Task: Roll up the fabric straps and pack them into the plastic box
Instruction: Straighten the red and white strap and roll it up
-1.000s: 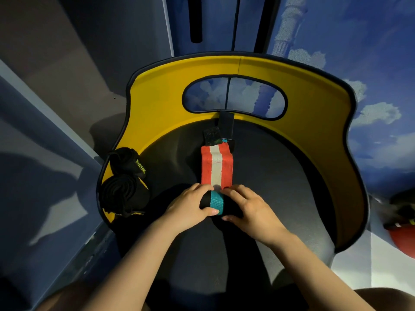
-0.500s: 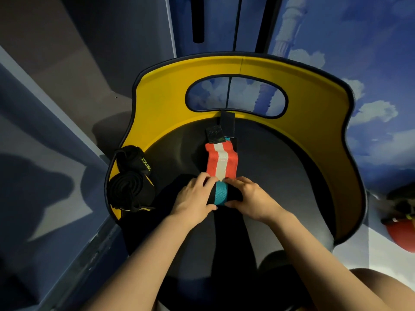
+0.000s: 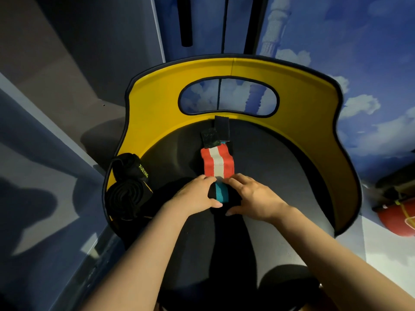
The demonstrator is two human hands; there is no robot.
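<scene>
Black rolled strap [image 3: 128, 194] reads "XUEYING"; left hand [image 3: 195, 196] and right hand [image 3: 253, 196] grip the striped strap's roll [image 3: 221, 194].

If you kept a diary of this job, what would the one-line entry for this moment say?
step: rolling | left hand + right hand: grip roll of striped strap | black strap rolls: chair's left edge | box: unseen

A yellow chair [image 3: 303, 90] with a black-trimmed oval cutout in its curved backrest and a dark seat fills the middle. Behind it stands a wall mural [image 3: 359, 52] of blue sky and white clouds (dimly lit). A red object [image 3: 399, 221] sits at right.
</scene>
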